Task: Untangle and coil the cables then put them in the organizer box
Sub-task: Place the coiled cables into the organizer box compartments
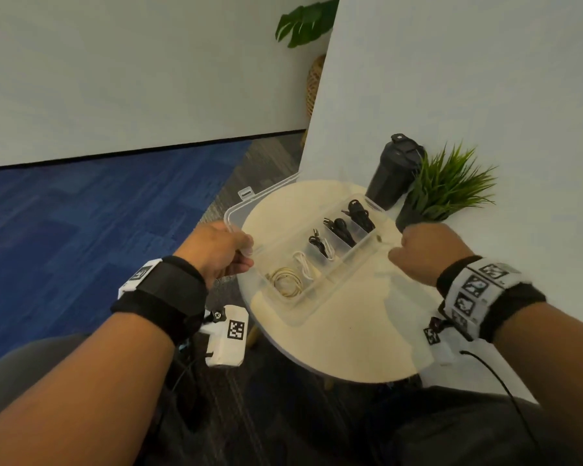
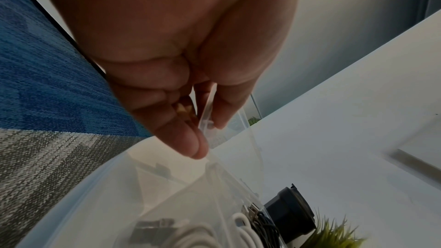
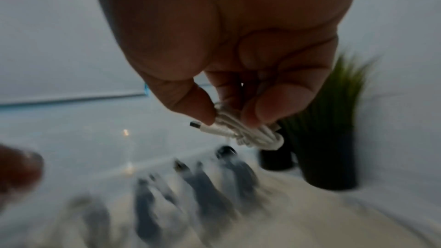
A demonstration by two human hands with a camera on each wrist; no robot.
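The organizer box is clear plastic, with coiled cables in its compartments, on the round table. The left hand pinches its open lid. The right hand (beside the box) pinches a coiled white cable.

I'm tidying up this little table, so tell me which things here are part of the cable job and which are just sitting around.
Part of the job:
- organizer box, its lid edge pinched by the left hand
- coiled cables in its compartments
- white cable bundled in the right hand

Just lying about:
- black bottle
- potted grass plant
- leafy plant behind the wall
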